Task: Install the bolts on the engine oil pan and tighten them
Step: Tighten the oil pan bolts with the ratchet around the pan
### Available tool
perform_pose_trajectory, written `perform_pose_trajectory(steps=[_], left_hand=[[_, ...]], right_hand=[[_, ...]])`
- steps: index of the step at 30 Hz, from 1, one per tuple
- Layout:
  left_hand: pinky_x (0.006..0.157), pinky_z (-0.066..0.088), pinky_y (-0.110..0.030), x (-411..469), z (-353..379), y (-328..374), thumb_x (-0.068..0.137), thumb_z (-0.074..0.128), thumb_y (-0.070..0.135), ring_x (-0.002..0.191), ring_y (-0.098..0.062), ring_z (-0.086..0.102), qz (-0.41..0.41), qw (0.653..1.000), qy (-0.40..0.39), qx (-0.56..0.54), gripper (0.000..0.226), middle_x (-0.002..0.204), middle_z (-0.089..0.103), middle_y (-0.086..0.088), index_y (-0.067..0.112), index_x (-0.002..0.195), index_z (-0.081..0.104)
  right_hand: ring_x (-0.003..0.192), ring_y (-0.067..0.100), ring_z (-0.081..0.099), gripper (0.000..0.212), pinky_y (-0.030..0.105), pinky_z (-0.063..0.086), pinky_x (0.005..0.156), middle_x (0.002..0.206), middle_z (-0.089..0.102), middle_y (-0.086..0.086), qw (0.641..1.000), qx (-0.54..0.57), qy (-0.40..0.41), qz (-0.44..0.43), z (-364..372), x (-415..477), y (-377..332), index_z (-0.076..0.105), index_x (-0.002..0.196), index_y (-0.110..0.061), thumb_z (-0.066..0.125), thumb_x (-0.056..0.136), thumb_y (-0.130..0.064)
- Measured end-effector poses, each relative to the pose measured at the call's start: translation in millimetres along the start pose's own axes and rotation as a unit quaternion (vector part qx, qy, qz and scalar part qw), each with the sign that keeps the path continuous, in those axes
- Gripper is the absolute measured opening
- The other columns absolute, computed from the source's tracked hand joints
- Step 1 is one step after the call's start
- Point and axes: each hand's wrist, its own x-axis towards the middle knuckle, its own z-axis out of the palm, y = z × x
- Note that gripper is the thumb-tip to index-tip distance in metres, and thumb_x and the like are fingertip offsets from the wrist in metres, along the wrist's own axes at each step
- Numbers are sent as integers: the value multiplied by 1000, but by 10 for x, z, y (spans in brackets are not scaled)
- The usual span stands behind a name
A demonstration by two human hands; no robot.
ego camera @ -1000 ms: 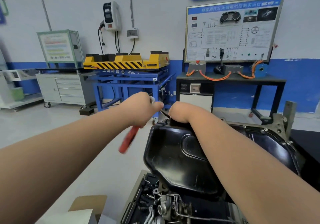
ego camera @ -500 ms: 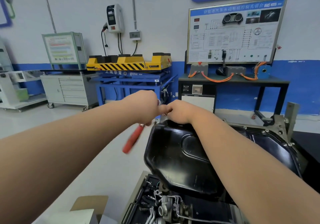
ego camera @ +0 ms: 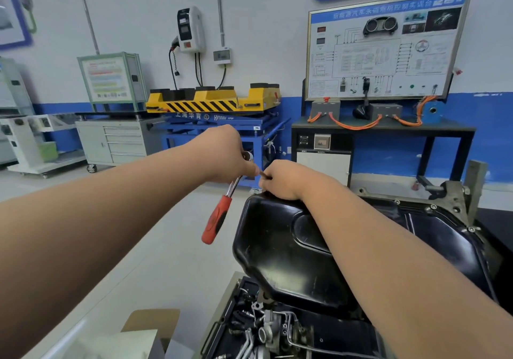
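Workshop: blue-and-white wall [ego camera: 263, 39], wiring trainer board [ego camera: 383, 45], yellow hazard-striped lift [ego camera: 205, 103] behind. Glossy black steel oil pan [ego camera: 277, 247] sits on the upturned engine [ego camera: 266, 331], small flange bolts [ego camera: 433, 207] seated along its right rim. Left hand [ego camera: 224, 156] closed round the head of a chrome ratchet with red-and-black handle [ego camera: 216, 220]; handle hangs down off the pan's far-left corner. Right hand [ego camera: 283, 179] curled at the pan's far edge, pinching a thin dark extension bar [ego camera: 265, 175] by the ratchet head.

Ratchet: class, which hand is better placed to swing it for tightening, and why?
Left, probably. The left hand grips the ratchet near its head, red handle hanging free. The right hand pinches a thin shaft at the oil pan rim, steadying it.
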Motion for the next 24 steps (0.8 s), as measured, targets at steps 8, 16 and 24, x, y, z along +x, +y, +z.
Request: perform_pose_trajectory(steps=[8, 16, 24], left_hand=[[85, 48, -39, -98, 19, -18, 87, 56, 8, 90, -24, 56, 221, 925, 82, 297, 25, 101, 56, -2, 19, 110, 52], [66, 46, -30, -165, 31, -49, 88, 60, 14, 80, -20, 53, 137, 947, 48, 287, 14, 87, 55, 0, 13, 102, 56], [48, 42, -26, -115, 14, -27, 81, 70, 43, 45, -7, 51, -39, 992, -14, -118, 33, 63, 70, 0, 12, 73, 68]], right_hand=[[81, 19, 62, 19, 30, 48, 72, 84, 67, 2, 998, 63, -11, 8, -39, -23, 133, 70, 81, -24, 63, 83, -41], [83, 13, 60, 15, 30, 48, 72, 90, 66, -4, 997, 71, -19, 4, -41, -26, 130, 69, 85, -30, 63, 82, -43], [83, 20, 63, 24, 30, 47, 71, 90, 68, 4, 997, 69, -26, 17, -26, -5, 135, 71, 82, -22, 62, 81, -45]])
